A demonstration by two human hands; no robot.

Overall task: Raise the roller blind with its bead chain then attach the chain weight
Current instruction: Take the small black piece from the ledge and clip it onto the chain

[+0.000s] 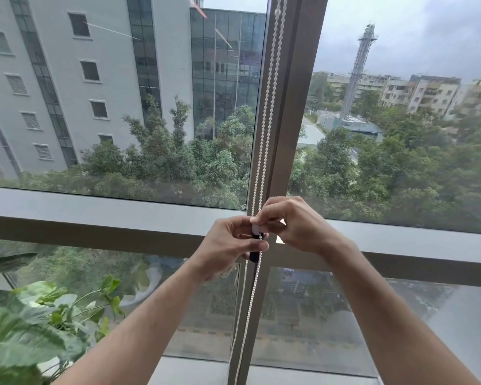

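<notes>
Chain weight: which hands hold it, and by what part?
Both. Left hand grips the black body of the weight; right hand pinches its white top on the chain.

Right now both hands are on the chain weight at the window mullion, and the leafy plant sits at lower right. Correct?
Not quite. The head view shows the plant at lower left, not lower right. The rest holds: the left hand and right hand are both on the chain weight at the mullion.
</notes>
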